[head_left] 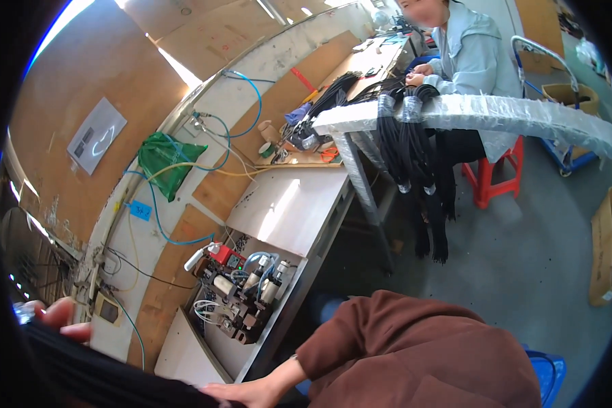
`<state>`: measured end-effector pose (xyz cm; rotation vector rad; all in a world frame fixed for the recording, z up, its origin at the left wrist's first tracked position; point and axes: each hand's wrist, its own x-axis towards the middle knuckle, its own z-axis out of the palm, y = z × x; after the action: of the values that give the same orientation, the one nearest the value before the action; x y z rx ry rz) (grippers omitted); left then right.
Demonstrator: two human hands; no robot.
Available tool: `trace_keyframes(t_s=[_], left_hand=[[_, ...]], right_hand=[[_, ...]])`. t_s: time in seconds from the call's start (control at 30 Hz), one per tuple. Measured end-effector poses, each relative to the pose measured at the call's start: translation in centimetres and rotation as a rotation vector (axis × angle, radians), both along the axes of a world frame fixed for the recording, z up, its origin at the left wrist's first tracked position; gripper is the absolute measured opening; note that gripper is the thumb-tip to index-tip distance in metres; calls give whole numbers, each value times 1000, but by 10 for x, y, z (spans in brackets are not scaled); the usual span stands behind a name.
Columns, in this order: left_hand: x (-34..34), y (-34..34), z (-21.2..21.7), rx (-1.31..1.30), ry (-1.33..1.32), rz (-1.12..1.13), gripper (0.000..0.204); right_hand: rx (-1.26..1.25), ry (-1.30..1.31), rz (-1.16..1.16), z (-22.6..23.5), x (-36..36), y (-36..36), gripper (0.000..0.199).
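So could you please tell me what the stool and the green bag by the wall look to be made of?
The stool looks like moulded plastic: uniform glossy red, rounded legs. The green bag seems thin plastic film or light fabric: it hangs crumpled, with a slight sheen.

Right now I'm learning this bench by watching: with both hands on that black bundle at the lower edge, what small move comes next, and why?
Probably slide the right hand leftward along the black bundle toward the left hand. The left hand pinches the far end, fingertips showing above it, while the right hand only lies flat on it, so the span between them looks loosely held.
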<state>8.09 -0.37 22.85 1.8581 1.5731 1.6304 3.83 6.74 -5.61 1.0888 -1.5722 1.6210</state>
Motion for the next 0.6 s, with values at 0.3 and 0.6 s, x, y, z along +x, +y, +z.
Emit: trace_keyframes(t_s=[0.3, 0.6], left_hand=[[101, 24, -11, -71, 315, -152, 62], [143, 57, -12, -191, 297, -542, 60]], right_hand=[[297, 99, -238, -4, 10, 31, 77], [291, -149, -445, 35, 56, 40, 72]])
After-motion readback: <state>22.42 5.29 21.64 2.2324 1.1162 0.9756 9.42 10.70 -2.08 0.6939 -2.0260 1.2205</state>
